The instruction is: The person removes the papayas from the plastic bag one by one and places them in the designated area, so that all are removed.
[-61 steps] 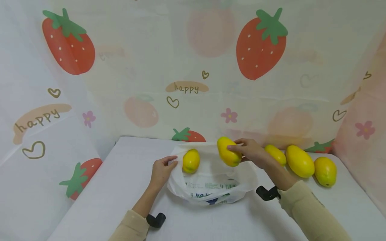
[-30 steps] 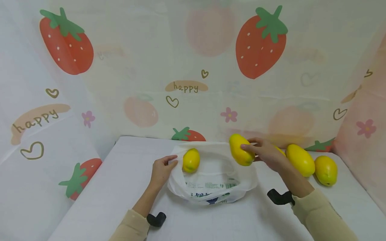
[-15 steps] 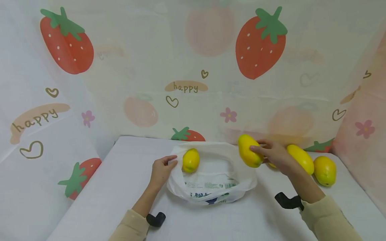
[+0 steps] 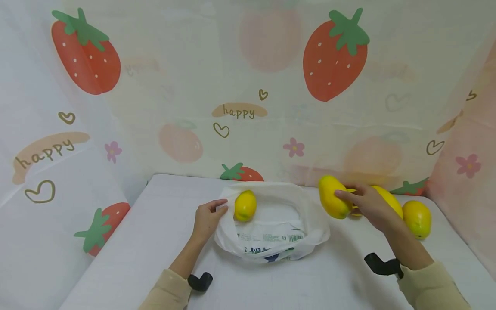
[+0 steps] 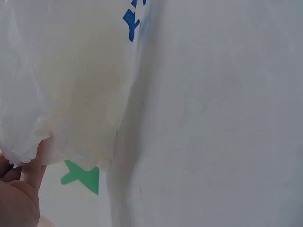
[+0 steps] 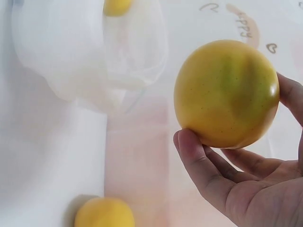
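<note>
A white plastic bag (image 4: 317, 234) stands with its mouth spread in the middle of the table. My left hand (image 4: 207, 219) pinches the bag's left rim; the left wrist view shows fingers gripping the thin plastic (image 5: 80, 85). Inside the bag, against its left wall, sits one yellow mango (image 4: 245, 206). My right hand (image 4: 370, 204) holds another yellow mango (image 4: 332, 198) in the air, just right of the bag. In the right wrist view, thumb and fingers curl round that mango (image 6: 227, 94), which has a greenish patch.
On the right of the table (image 4: 174, 202) lie a mango (image 4: 416, 218), a second mango (image 4: 389, 201) partly behind my right hand, and a third one mostly hidden. A strawberry-printed cloth (image 4: 193, 64) hangs behind. Each wrist carries a black mount (image 4: 200, 282).
My right hand has moved rightward with the mango, from over the bag's mouth to beside the bag. My left hand stays on the rim, and the mango in the bag has not moved.
</note>
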`<state>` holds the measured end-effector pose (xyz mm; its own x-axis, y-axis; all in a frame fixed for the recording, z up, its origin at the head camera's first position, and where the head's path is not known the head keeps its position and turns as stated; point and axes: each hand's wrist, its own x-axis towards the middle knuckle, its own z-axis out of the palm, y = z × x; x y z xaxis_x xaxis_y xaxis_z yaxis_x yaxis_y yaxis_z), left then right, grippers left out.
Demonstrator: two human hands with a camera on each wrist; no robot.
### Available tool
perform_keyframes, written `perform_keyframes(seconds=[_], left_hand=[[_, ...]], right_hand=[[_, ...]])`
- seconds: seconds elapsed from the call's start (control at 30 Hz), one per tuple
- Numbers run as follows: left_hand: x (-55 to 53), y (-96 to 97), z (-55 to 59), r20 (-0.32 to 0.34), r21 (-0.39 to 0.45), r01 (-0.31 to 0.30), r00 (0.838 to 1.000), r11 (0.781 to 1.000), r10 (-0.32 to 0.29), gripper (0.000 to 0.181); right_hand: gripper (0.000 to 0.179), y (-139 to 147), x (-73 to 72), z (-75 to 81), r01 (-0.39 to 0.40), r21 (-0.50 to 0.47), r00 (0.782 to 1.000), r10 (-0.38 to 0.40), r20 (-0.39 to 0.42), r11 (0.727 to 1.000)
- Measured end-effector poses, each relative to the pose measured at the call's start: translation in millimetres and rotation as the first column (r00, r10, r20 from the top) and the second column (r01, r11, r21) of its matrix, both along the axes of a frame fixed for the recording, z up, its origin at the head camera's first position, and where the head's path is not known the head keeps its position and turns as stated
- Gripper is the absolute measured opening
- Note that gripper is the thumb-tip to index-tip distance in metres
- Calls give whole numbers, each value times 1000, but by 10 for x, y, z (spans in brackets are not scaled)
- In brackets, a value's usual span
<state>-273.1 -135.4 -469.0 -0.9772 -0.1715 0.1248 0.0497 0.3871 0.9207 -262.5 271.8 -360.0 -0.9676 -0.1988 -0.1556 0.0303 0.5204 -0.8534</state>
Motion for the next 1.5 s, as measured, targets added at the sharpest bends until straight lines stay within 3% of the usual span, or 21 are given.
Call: perform_keyframes(seconds=[0.27,0.63,1.5], left_hand=[[-2,-6,-22,5,2,0,1000,1000,0,26],[-7,-10,2,15,5,4,1000,1000,-4,26],[-12,-10,-6,8,20,0,1000,1000,0,25]], right_hand=[[73,125,70,-57,40,-49,999,-39,23,998],[75,296,117,-119,102,70,995,-102,1,992],[88,652,265,-277,155,130,985,-162,51,979]])
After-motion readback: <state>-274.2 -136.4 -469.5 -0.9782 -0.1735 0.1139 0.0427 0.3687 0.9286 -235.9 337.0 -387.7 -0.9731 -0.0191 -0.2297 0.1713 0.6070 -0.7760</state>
